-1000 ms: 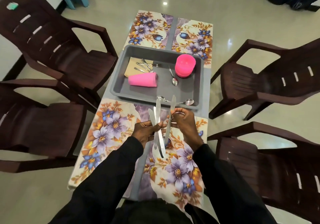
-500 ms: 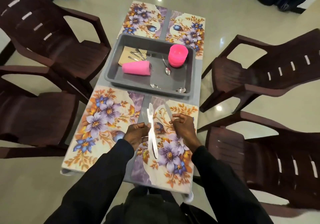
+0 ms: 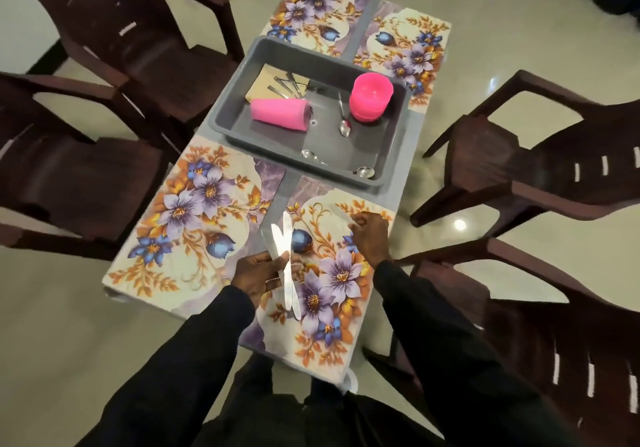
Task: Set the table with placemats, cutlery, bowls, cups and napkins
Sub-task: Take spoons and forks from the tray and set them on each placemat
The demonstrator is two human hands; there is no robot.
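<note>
While our left hand (image 3: 258,275) grips a crossed bundle of table knives (image 3: 286,235) above the near right floral placemat (image 3: 332,336), our right hand (image 3: 369,237) is curled over the same mat, pinching a single knife (image 3: 341,212), which is blurred. Beyond them, the grey tray (image 3: 311,167) holds pink cups (image 3: 278,114) lying on their side, stacked pink bowls (image 3: 370,95), spoons (image 3: 344,126) and tan napkins (image 3: 263,83).
</note>
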